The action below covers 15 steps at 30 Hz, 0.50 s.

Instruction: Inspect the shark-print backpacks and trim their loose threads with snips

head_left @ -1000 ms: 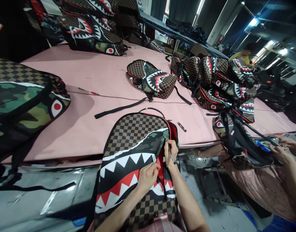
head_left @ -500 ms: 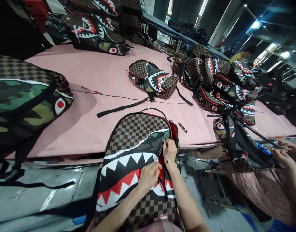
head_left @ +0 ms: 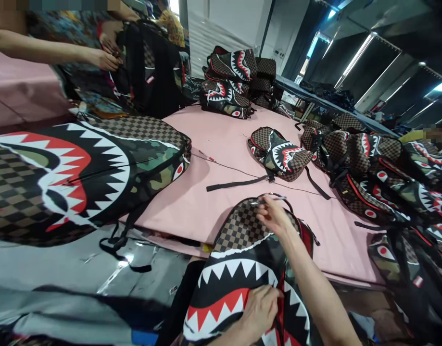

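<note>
A backpack (head_left: 238,235) with brown checks, camouflage and a shark-mouth print leans upright against the pink table's near edge. My left hand (head_left: 262,307) is closed at its front, fingers pinching the fabric beside the open red-lined slit. Above the top of the bag is my right hand (head_left: 273,214), closed round a small dark metallic tool (head_left: 278,197) that resembles snips; its details are blurred. Behind the fingers, the bag's top handle is partly hidden.
A large shark-print backpack (head_left: 148,163) lies at the left, its strap hanging over the edge. Another (head_left: 282,151) rests mid-table (head_left: 224,211). More bags are piled at the back and right (head_left: 368,149). At the upper left, a person's hands (head_left: 107,57) handle a black backpack.
The view has turned left, bringing another person into sight. My right hand has risen from the slit to the bag's top with the tool. My left hand stays at the slit.
</note>
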{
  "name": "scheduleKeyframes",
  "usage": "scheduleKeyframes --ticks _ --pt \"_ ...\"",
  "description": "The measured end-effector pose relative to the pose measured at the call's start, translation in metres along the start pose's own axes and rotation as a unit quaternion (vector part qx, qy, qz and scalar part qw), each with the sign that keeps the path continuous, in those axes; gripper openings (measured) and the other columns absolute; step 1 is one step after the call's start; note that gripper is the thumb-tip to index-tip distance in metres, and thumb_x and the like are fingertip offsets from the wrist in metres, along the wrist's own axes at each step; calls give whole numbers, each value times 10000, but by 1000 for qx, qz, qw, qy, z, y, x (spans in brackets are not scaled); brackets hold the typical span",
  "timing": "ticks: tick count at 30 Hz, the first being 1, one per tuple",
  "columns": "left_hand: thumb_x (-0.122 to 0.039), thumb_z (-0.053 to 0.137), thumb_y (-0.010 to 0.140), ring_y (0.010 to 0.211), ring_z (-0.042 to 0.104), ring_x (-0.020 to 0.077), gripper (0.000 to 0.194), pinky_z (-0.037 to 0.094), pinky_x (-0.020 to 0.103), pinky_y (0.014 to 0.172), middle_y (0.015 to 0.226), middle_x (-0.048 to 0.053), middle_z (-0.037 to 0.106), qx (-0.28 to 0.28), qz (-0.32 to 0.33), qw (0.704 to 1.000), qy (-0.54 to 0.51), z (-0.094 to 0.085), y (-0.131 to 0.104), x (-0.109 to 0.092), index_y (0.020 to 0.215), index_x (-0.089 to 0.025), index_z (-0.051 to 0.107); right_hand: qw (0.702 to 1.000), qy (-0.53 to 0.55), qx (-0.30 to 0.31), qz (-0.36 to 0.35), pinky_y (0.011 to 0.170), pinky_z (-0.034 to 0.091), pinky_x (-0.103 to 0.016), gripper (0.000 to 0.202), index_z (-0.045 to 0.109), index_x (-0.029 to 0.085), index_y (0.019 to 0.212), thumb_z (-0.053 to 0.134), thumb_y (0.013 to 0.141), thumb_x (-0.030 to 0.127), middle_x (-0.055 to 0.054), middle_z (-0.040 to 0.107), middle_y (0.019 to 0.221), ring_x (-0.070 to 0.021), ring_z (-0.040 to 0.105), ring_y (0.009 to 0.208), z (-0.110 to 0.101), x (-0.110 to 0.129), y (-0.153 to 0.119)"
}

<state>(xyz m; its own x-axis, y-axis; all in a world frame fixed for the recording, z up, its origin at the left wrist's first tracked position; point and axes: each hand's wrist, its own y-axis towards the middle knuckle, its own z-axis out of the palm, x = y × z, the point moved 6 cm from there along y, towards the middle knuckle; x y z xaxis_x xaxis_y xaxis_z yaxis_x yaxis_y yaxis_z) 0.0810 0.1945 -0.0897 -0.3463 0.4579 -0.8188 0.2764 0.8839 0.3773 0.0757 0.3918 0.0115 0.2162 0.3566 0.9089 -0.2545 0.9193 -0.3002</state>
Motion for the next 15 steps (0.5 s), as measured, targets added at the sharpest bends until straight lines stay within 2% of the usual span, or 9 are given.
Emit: scheduleKeyframes --ticks 1,4,6,9,12,14,15 --pt "-97 372 774 672 617 168 265 481 279 603 762 42 655 1 5 1000 -11 3 0 3 872 -222 584 998 -55 20 32 391 362 -198 377 527 159 700 566 803 519 49 457 534 -53 368 404 22 -6 30" --pt "-84 426 715 633 624 178 284 477 278 538 706 43 648 9 19 1000 -22 15 0 15 882 -239 596 992 -109 30 61 386 368 -203 412 501 146 617 503 869 472 38 461 495 -58 385 395 70 -22 114" --pt "-85 449 701 606 623 193 294 465 288 493 669 50 638 12 21 1000 -9 22 0 23 878 -259 607 989 -130 30 61 442 421 -187 328 559 124 752 463 917 391 30 528 600 -55 466 462 91 -31 156" --pt "-107 432 735 636 627 212 329 478 302 499 699 72 639 10 14 1000 -2 25 -1 32 938 -294 611 987 -144 46 57 562 501 -221 235 570 113 957 495 913 332 -4 594 812 -80 572 626 112 -41 193" --pt "-127 418 754 660 627 215 311 494 303 525 715 76 634 20 11 1000 -2 24 1 35 941 -283 613 984 -156 70 54 539 505 -226 242 578 91 902 498 911 319 -12 618 752 -89 589 599 116 -39 203" --pt "-133 403 766 625 617 205 280 485 298 510 678 66 623 25 16 999 -15 21 4 29 906 -254 614 983 -161 76 45 484 474 -199 224 587 83 867 516 895 294 -4 631 681 -84 582 539 98 -26 197" --pt "-136 387 780 605 611 195 279 479 291 503 662 59 621 23 19 999 -30 18 5 25 906 -242 612 983 -165 73 31 468 457 -185 203 595 85 876 539 874 280 -4 642 675 -84 583 528 79 -16 191"
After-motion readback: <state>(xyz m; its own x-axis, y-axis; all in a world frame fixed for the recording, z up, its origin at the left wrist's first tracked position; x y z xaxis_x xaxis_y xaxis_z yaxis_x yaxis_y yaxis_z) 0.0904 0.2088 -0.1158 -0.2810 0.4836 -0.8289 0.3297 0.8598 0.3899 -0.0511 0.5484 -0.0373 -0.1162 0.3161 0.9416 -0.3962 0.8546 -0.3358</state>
